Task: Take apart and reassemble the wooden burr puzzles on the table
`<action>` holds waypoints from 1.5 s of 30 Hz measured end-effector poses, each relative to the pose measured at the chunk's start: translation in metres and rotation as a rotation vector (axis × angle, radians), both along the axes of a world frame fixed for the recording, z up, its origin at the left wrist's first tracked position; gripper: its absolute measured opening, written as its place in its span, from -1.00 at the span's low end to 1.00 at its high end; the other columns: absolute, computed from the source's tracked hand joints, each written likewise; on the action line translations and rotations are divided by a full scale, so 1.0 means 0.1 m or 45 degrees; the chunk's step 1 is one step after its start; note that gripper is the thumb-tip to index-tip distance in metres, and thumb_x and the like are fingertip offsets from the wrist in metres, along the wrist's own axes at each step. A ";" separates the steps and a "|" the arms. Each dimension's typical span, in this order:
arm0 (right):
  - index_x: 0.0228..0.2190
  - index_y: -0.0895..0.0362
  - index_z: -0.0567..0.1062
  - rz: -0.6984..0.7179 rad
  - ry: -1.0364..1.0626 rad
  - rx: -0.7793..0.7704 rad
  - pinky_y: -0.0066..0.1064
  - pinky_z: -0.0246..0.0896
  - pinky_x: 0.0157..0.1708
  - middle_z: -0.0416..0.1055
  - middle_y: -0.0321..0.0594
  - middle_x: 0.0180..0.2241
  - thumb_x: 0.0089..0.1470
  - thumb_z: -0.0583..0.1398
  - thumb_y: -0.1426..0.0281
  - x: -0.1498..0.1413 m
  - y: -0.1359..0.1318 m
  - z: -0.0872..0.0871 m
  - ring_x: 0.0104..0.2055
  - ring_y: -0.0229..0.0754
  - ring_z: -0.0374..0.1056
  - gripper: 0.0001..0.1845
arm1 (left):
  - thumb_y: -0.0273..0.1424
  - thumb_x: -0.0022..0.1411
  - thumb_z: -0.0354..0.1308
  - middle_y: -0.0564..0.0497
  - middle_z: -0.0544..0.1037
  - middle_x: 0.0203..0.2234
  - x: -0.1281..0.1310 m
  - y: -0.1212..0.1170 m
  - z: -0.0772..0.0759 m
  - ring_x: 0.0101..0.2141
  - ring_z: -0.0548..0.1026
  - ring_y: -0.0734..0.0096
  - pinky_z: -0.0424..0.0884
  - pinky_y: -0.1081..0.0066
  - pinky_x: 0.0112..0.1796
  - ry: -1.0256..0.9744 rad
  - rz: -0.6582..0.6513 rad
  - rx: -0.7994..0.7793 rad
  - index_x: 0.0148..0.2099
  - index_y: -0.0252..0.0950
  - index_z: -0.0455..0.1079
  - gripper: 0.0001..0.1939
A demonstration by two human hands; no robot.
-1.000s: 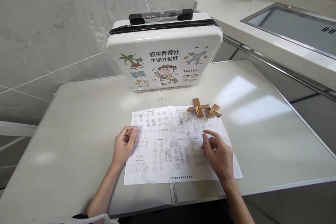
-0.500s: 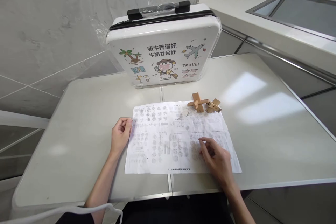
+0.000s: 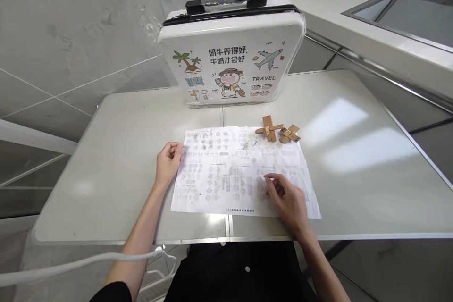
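Note:
A white printed sheet (image 3: 212,184) with rows of small diagrams lies flat, creased, on the folding table. My left hand (image 3: 169,163) is at its left edge, thumb and forefinger closed on the paper. Over the lower right of the sheet rests my right hand (image 3: 288,200), its fingers loosely curled, with a small gap between thumb and forefinger and nothing seen in it. At the sheet's top right corner sit two interlocked wooden puzzle pieces: a larger crossed one (image 3: 270,130) and a smaller crossed one (image 3: 290,134). Dark number marks show on them.
A white cartoon suitcase (image 3: 230,33), partly wrapped in clear plastic, stands at the back of the grey table (image 3: 116,151). A seam runs down the tabletop's middle. A counter with a sink (image 3: 399,9) is at the right. A white cable (image 3: 88,260) crosses the lower left.
The whole view has shifted, so table, suitcase and sheet appear slightly higher. Both hands keep nearly the same places on the sheet, and the wooden pieces have not moved.

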State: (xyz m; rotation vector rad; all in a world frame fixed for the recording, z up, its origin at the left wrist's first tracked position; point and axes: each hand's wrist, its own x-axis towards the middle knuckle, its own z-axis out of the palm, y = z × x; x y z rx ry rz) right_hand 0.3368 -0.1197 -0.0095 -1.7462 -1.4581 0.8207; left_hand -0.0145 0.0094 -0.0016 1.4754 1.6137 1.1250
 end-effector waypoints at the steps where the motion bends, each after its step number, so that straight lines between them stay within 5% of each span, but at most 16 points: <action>1: -0.17 0.06 0.57 -0.005 -0.010 0.006 -0.37 0.32 -0.37 0.52 -0.31 -0.50 0.38 0.13 0.06 0.00 0.00 0.00 -0.50 -0.18 0.43 -0.63 | -0.14 0.41 0.23 0.15 0.34 -0.61 0.00 0.00 -0.01 -0.58 0.27 0.50 0.23 0.50 -0.51 0.004 -0.004 0.004 -0.23 -0.23 0.41 -0.73; 37: -0.23 0.04 0.58 -0.021 -0.215 0.164 -0.38 0.23 -0.39 0.42 -0.33 -0.52 0.37 0.11 0.08 -0.05 -0.02 -0.15 -0.52 -0.19 0.33 -0.63 | -0.17 0.38 0.22 0.14 0.36 -0.60 0.01 -0.02 -0.03 -0.57 0.27 0.46 0.23 0.45 -0.48 0.215 -0.101 0.128 -0.29 -0.21 0.47 -0.75; 45: -0.23 0.02 0.56 0.004 -0.224 0.156 -0.37 0.22 -0.43 0.40 -0.35 -0.54 0.38 0.09 0.07 -0.08 -0.01 -0.15 -0.53 -0.18 0.31 -0.64 | -0.15 0.37 0.21 0.15 0.31 -0.62 0.01 -0.01 0.06 -0.58 0.22 0.45 0.15 0.45 -0.53 0.227 -0.116 0.114 -0.31 -0.20 0.46 -0.73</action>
